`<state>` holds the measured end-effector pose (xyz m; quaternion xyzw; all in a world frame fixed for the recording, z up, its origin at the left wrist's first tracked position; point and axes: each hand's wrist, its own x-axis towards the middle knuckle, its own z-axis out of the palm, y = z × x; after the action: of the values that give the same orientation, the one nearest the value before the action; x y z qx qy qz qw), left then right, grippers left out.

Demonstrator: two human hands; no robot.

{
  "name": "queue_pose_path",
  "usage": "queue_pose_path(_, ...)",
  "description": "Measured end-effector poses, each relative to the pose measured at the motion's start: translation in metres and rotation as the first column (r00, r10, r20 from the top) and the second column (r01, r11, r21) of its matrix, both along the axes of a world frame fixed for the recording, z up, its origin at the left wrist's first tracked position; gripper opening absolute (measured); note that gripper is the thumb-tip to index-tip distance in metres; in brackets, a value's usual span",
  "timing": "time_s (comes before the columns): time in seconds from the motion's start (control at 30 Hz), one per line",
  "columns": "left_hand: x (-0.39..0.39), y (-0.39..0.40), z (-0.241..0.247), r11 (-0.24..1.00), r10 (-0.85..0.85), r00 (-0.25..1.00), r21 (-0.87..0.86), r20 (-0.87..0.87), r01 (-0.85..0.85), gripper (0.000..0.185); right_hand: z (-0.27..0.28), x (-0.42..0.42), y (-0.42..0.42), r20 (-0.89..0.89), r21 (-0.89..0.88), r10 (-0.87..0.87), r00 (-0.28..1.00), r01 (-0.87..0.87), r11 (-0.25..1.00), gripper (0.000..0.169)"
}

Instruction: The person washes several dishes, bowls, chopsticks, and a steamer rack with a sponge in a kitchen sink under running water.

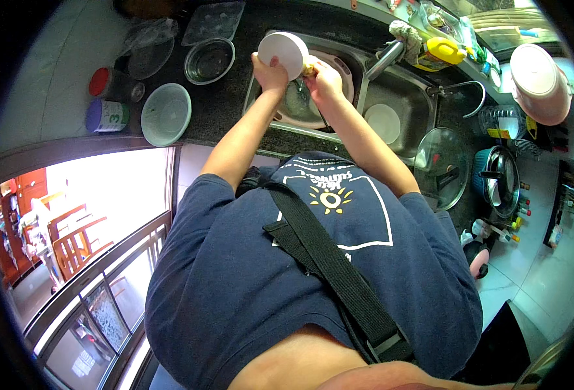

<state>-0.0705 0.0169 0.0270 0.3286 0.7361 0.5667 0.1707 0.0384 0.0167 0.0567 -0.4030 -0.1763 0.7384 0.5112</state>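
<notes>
A white round bowl or dish (pixel 283 52) is gripped at its lower left edge by my left hand (pixel 271 76), above the left sink basin. My right hand (pixel 326 82) holds a yellowish scrubbing sponge or cloth (pixel 310 66) against the dish's right edge. Below both hands a large pale basin (pixel 346 87) with water in it sits in the left bowl of the steel double sink (pixel 362 105). A white plate (pixel 382 123) lies in the right sink bowl.
Left on the dark counter are a pale green colander (pixel 166 114), a metal bowl (pixel 210 61) and a lidded canister (pixel 107 116). The faucet (pixel 385 59) rises behind the sink beside a yellow bottle (pixel 442 52). A glass lid (pixel 441 168) stands to the right.
</notes>
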Motion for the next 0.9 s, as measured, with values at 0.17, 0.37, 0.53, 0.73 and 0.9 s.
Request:
queue_pose_path(0.17,-0.004,0.004,0.002,0.988,-0.061,0.996,-0.137,0.067,0.07,0.029,0.017,-0.007,-0.013,0.599,0.664,-0.372,0.709,-0.18,0.726,0.031)
queue_pose_path(0.37,-0.014,0.002,0.012,0.819,-0.488,0.682,0.015,0.545,0.574,0.034,0.049,0.004,0.011,0.636,0.769,-0.462,0.618,-0.553,0.32,0.026)
queue_pose_path(0.53,-0.015,-0.003,0.017,0.598,-0.712,0.456,0.12,0.534,0.792,0.033,0.056,0.006,0.046,0.766,0.64,-0.219,0.605,-0.684,0.35,0.022)
queue_pose_path(0.73,-0.007,-0.015,0.017,0.599,-0.572,0.096,0.335,0.815,0.727,0.022,0.039,0.015,0.052,0.371,0.485,0.35,0.86,-0.501,0.717,0.03)
queue_pose_path(0.9,0.006,0.001,-0.018,0.674,-0.511,0.082,0.339,0.856,0.657,0.024,-0.018,0.013,0.035,-0.008,0.127,0.242,0.97,-0.239,0.963,0.043)
